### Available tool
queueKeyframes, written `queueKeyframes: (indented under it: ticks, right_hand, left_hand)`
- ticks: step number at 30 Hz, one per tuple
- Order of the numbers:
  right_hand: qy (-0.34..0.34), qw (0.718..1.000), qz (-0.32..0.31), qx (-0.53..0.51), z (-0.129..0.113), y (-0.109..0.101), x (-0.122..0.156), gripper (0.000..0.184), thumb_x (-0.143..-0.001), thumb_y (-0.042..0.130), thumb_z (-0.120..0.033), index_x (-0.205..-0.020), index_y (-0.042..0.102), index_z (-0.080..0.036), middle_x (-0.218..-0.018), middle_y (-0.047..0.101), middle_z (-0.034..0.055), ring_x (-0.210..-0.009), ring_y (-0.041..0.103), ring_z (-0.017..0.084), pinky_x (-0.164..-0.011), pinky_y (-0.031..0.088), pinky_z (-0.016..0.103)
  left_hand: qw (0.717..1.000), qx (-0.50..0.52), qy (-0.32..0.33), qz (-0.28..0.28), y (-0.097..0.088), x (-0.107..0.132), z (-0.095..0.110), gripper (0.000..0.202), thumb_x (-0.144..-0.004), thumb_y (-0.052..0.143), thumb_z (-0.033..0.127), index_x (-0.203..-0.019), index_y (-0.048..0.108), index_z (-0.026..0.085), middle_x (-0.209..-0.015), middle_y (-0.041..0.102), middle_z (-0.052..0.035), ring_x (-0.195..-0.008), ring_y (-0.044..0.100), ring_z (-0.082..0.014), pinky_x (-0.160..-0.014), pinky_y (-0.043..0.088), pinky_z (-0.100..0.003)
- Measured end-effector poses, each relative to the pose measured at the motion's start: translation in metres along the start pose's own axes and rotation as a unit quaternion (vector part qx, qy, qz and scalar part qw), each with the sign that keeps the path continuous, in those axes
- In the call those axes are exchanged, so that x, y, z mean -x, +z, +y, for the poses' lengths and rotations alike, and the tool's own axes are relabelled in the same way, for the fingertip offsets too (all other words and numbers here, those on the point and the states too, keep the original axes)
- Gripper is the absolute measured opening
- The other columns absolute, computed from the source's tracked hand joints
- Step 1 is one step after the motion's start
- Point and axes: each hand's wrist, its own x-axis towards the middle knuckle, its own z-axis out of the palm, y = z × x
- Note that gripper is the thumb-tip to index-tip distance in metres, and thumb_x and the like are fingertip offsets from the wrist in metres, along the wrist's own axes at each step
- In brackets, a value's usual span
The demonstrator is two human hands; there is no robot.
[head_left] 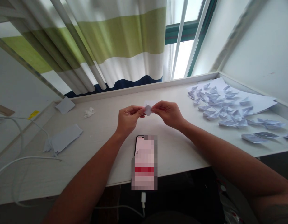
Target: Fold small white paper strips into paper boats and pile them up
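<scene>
A small folded piece of white paper (148,109) is held above the white table (106,130) between both hands. My left hand (128,119) pinches its left edge with thumb and fingertips. My right hand (168,113) pinches its right edge in the same way. Both hands hover over the table's middle, just beyond a phone (145,161) that lies screen up at the front edge.
Several folded paper boats (218,105) lie on white sheets (258,101) at the right. Paper strips (63,138), a loose sheet (64,105) and a crumpled scrap (88,112) lie at the left. A white cable (22,158) loops at the left edge. A striped curtain (106,43) hangs behind.
</scene>
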Motion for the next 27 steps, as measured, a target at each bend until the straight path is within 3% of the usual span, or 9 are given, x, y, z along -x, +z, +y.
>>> queueKeyframes:
  ticks: [4, 8, 12, 21, 27]
  right_hand:
    - [0.028, 0.999, -0.003, -0.028, -0.0007, 0.0003, -0.0012, 0.036, -0.082, 0.091, -0.055, -0.085, 0.080, -0.021, -0.086, 0.082, 0.0057, -0.082, 0.077, 0.023, -0.083, 0.066, 0.045]
    - [0.052, 0.995, -0.011, -0.088, -0.0016, 0.0009, -0.0023, 0.041, -0.077, 0.095, -0.056, -0.087, 0.079, -0.020, -0.088, 0.082, 0.0061, -0.085, 0.079, 0.022, -0.085, 0.068, 0.044]
    - [0.090, 0.985, -0.027, -0.141, 0.0000, 0.0027, -0.0025, 0.047, -0.076, 0.097, -0.056, -0.101, 0.081, -0.019, -0.089, 0.082, 0.0052, -0.085, 0.079, 0.021, -0.087, 0.068, 0.043]
    - [0.063, 0.994, -0.042, -0.076, 0.0057, 0.0052, 0.0001, 0.045, -0.082, 0.088, -0.064, -0.087, 0.082, -0.020, -0.084, 0.081, 0.0055, -0.080, 0.075, 0.021, -0.079, 0.064, 0.041]
    - [0.056, 0.995, -0.067, -0.039, 0.0045, 0.0046, -0.0003, 0.045, -0.087, 0.084, -0.062, -0.086, 0.078, -0.018, -0.083, 0.080, 0.0065, -0.078, 0.073, 0.020, -0.074, 0.061, 0.037]
  left_hand:
    - [1.000, 0.001, 0.004, 0.012, 0.0013, 0.0000, 0.0000, 0.042, -0.071, 0.100, 0.049, -0.088, 0.083, 0.015, -0.084, 0.084, -0.0070, -0.074, 0.080, -0.0211, -0.081, 0.069, -0.040]
    - [1.000, 0.005, 0.012, 0.006, 0.0024, 0.0009, 0.0026, 0.043, -0.074, 0.099, 0.047, -0.101, 0.082, 0.017, -0.084, 0.084, -0.0056, -0.077, 0.081, -0.0216, -0.083, 0.069, -0.040]
    - [1.000, -0.010, 0.011, 0.001, 0.0020, 0.0015, 0.0015, 0.042, -0.076, 0.098, 0.046, -0.105, 0.084, 0.018, -0.089, 0.086, -0.0069, -0.079, 0.081, -0.0219, -0.085, 0.069, -0.040]
    - [0.998, -0.052, -0.034, -0.021, 0.0016, 0.0028, 0.0026, 0.036, -0.076, 0.096, 0.049, -0.090, 0.085, 0.018, -0.084, 0.084, -0.0074, -0.077, 0.079, -0.0219, -0.068, 0.066, -0.033]
    - [0.991, -0.127, -0.014, -0.047, -0.0022, -0.0002, -0.0026, 0.035, -0.082, 0.092, 0.051, -0.083, 0.081, 0.017, -0.081, 0.079, -0.0060, -0.067, 0.069, -0.0159, -0.061, 0.056, -0.028]
